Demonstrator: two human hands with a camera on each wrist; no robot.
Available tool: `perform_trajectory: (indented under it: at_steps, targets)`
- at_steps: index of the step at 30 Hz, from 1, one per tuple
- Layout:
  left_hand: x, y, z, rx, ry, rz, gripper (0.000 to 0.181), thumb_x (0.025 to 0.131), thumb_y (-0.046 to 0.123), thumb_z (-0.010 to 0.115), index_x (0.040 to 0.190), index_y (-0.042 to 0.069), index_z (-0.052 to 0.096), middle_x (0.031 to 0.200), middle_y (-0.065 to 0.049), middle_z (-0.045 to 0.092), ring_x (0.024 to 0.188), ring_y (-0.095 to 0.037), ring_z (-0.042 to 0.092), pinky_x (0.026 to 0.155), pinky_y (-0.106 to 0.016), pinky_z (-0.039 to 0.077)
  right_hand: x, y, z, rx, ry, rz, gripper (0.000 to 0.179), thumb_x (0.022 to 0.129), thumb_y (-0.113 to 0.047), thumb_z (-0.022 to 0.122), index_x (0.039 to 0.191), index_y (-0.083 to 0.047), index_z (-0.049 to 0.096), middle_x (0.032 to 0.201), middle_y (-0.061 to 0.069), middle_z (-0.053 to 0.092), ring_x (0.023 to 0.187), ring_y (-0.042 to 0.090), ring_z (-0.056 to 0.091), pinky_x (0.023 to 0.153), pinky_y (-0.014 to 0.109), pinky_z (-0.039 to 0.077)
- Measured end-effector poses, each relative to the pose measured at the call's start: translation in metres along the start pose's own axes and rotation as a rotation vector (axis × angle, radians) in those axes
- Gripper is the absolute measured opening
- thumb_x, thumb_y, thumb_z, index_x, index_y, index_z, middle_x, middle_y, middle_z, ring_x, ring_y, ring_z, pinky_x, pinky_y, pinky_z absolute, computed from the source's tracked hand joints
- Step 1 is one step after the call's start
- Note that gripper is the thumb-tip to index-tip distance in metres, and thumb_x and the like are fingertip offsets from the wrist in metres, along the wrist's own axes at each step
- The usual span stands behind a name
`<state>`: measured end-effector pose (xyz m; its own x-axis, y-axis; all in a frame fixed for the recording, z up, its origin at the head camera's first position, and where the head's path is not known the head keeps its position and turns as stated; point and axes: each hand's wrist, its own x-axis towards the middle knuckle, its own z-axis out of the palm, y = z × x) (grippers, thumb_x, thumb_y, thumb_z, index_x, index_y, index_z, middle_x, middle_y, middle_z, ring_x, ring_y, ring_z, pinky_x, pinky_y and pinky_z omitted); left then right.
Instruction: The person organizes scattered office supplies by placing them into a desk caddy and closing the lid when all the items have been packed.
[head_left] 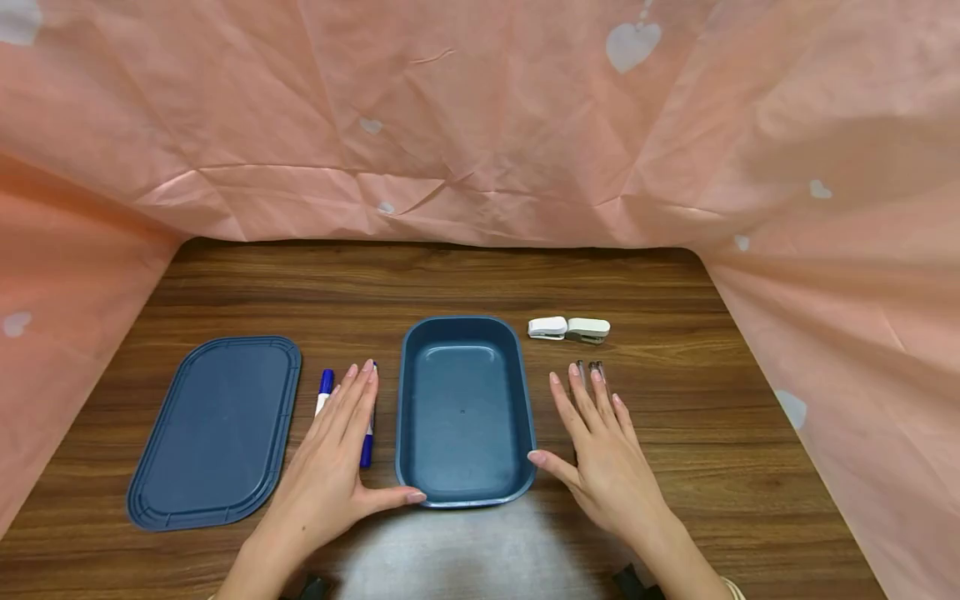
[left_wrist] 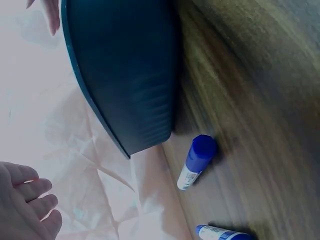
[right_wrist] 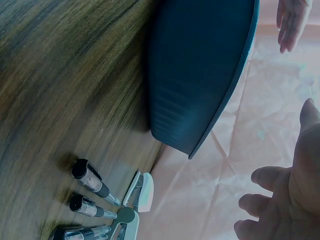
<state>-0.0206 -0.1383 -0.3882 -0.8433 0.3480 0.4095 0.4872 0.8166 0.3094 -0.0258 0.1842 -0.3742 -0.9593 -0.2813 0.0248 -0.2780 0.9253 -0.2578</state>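
A deep blue plastic bin [head_left: 462,417] sits in the middle of the table, with bare floor inside. My left hand [head_left: 330,462] hovers left of it with fingers straight and thumb spread towards the near left corner of the rim. Beneath that hand lie two white markers with blue caps [left_wrist: 201,150], partly hidden in the head view. To the right of the bin, my right hand [head_left: 603,458] has its fingers spread and its thumb tip at the bin's right rim. Several clear pens with black ends [right_wrist: 92,180] lie under its fingertips. Neither hand grips anything.
A flat blue lid [head_left: 221,429] lies at the left of the wooden table [head_left: 442,279]. Two small white staplers [head_left: 547,327] lie end to end beyond the right hand. Pink cloth [head_left: 465,125] with white hearts hangs around the back and sides.
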Motion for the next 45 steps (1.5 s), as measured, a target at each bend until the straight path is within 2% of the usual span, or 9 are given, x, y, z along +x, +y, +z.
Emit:
perform_trajectory:
  at_steps: [3, 10, 14, 19, 23, 31, 34, 40, 45]
  targets:
    - [-0.001, -0.001, 0.003, -0.012, -0.007, 0.001, 0.13, 0.062, 0.08, 0.067, 0.154, 0.002, 0.017, 0.162, -0.014, 0.019, 0.15, -0.031, 0.019, 0.123, -0.022, -0.001, 0.0, 0.0, -0.001, 0.002, -0.007, 0.006, 0.085, 0.092, -0.061, 0.048, 0.157, -0.027, 0.004, 0.164, 0.006, -0.002, 0.152, 0.03, -0.006, 0.12, 0.059, 0.012]
    - [-0.003, -0.001, 0.011, -0.022, -0.066, -0.025, 0.138, 0.058, 0.082, 0.068, 0.155, 0.003, 0.011, 0.164, -0.009, 0.01, 0.15, -0.031, 0.019, 0.123, -0.021, -0.003, -0.001, 0.002, -0.001, 0.0, 0.003, 0.004, 0.084, 0.092, -0.06, 0.049, 0.157, -0.027, 0.005, 0.164, 0.009, 0.005, 0.152, 0.031, -0.003, 0.118, 0.061, 0.016]
    - [-0.005, -0.002, 0.016, -0.034, -0.095, -0.027, 0.14, 0.055, 0.08, 0.071, 0.155, 0.002, 0.013, 0.164, -0.009, 0.011, 0.148, -0.033, 0.024, 0.123, -0.02, -0.002, -0.001, 0.002, -0.001, -0.007, 0.014, -0.005, 0.084, 0.092, -0.059, 0.049, 0.157, -0.025, 0.007, 0.164, 0.011, 0.008, 0.152, 0.031, -0.002, 0.117, 0.06, 0.018]
    - [-0.008, -0.003, 0.022, -0.052, -0.127, -0.047, 0.14, 0.054, 0.08, 0.072, 0.156, 0.007, 0.01, 0.163, -0.008, 0.016, 0.147, -0.03, 0.026, 0.121, -0.016, -0.002, -0.001, 0.002, 0.0, -0.004, 0.015, -0.008, 0.086, 0.093, -0.058, 0.05, 0.157, -0.021, 0.007, 0.164, 0.01, 0.005, 0.152, 0.03, -0.001, 0.118, 0.058, 0.02]
    - [-0.009, -0.003, 0.025, -0.057, -0.128, -0.048, 0.141, 0.052, 0.078, 0.075, 0.157, 0.01, 0.01, 0.163, -0.005, 0.017, 0.147, -0.029, 0.027, 0.121, -0.016, -0.001, -0.002, 0.003, 0.001, 0.004, 0.004, 0.003, 0.09, 0.092, -0.059, 0.05, 0.157, -0.016, 0.005, 0.164, 0.009, 0.004, 0.152, 0.029, -0.001, 0.119, 0.057, 0.019]
    - [-0.009, -0.002, 0.027, -0.06, -0.13, -0.032, 0.14, 0.051, 0.076, 0.078, 0.155, 0.006, 0.017, 0.163, -0.003, 0.018, 0.148, -0.026, 0.026, 0.122, -0.018, 0.001, -0.001, 0.009, 0.005, 0.018, 0.001, 0.016, 0.092, 0.093, -0.058, 0.05, 0.156, -0.008, 0.006, 0.163, 0.014, 0.006, 0.152, 0.029, 0.0, 0.119, 0.055, 0.019]
    - [-0.01, -0.002, 0.027, -0.062, -0.148, -0.041, 0.138, 0.051, 0.076, 0.078, 0.155, 0.007, 0.018, 0.163, -0.004, 0.02, 0.148, -0.026, 0.025, 0.123, -0.021, 0.004, 0.001, 0.015, 0.01, 0.041, 0.015, 0.021, 0.09, 0.093, -0.055, 0.052, 0.156, -0.005, 0.01, 0.163, 0.016, 0.008, 0.152, 0.031, 0.004, 0.118, 0.056, 0.021]
    - [-0.012, -0.001, 0.029, -0.059, -0.163, -0.051, 0.135, 0.053, 0.076, 0.077, 0.155, 0.007, 0.021, 0.161, -0.006, 0.025, 0.148, -0.027, 0.027, 0.122, -0.034, 0.02, 0.005, 0.03, 0.017, 0.159, 0.085, 0.06, 0.083, 0.095, -0.045, 0.056, 0.151, 0.005, 0.023, 0.157, 0.027, 0.023, 0.147, 0.04, 0.021, 0.114, 0.06, 0.027]
    - [-0.012, -0.002, 0.031, -0.062, -0.184, -0.057, 0.134, 0.054, 0.076, 0.076, 0.155, 0.009, 0.02, 0.161, -0.006, 0.024, 0.148, -0.027, 0.026, 0.117, -0.044, 0.029, 0.006, 0.039, 0.018, 0.179, 0.089, 0.109, 0.08, 0.096, -0.045, 0.055, 0.148, 0.009, 0.028, 0.154, 0.029, 0.027, 0.145, 0.043, 0.026, 0.113, 0.06, 0.029]
